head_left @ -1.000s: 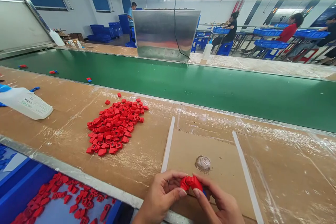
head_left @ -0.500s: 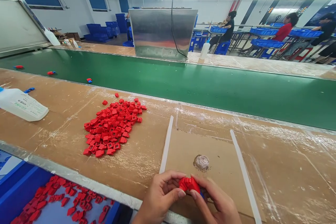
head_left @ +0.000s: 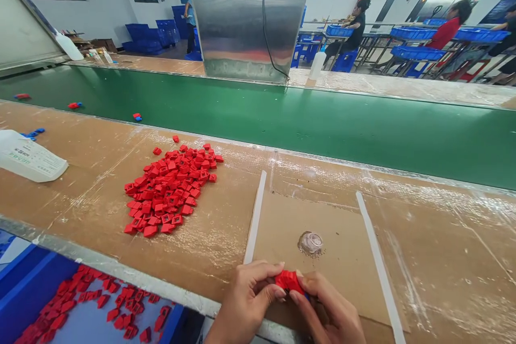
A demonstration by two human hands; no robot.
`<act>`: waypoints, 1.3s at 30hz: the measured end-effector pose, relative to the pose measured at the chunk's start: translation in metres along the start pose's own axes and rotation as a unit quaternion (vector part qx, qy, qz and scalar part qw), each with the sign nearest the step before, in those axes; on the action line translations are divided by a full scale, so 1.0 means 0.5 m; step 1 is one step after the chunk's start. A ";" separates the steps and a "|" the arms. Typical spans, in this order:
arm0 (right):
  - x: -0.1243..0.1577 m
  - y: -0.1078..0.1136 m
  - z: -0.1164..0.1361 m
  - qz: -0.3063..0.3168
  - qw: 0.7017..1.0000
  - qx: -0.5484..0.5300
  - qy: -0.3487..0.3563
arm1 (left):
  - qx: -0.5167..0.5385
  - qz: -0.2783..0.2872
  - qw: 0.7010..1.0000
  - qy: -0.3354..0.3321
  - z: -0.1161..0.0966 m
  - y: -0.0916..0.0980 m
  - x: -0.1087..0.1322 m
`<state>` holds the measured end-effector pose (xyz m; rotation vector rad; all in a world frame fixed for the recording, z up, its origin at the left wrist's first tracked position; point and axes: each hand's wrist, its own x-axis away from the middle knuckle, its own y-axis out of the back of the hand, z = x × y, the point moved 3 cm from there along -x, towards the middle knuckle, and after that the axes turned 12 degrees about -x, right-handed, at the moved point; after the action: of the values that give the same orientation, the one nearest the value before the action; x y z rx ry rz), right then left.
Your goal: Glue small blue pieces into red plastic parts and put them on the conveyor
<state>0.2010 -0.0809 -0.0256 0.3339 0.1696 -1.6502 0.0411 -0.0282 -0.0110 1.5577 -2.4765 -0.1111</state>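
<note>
My left hand (head_left: 246, 301) and my right hand (head_left: 328, 306) meet low in the view, both pinching a red plastic part (head_left: 288, 281) from either side. A small blue piece (head_left: 307, 296) shows under my right fingers, mostly hidden. Both hands hover over a cardboard sheet (head_left: 322, 285) set between two white strips (head_left: 255, 217). A clear round dish-like object (head_left: 311, 243) sits on that sheet just above my hands. Left of the sheet, a loose pile of red square plastic pieces (head_left: 165, 188) lies on the taped brown bench top (head_left: 80, 215).
A blue bin (head_left: 38, 285) holding red pieces sits at the lower left, past the bench's metal edge. A white plastic jug (head_left: 28, 156) lies at the left. Beyond runs a green conveyor belt (head_left: 282, 118) with a few stray parts, then a steel hood (head_left: 248, 32). Seated people work at far tables.
My hands stay together on the red part, which looks turned slightly and more covered by my fingers. The view has tilted up a little, shifting everything upward in the picture.
</note>
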 end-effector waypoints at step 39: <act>0.001 0.014 0.060 -0.049 0.978 0.064 0.191 | -0.321 0.054 0.939 -0.109 -0.029 -0.037 -0.008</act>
<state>0.2045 -0.0912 0.0030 0.7516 0.3753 -1.6843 0.0625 -0.0319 -0.0009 1.1668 -2.3120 -1.0082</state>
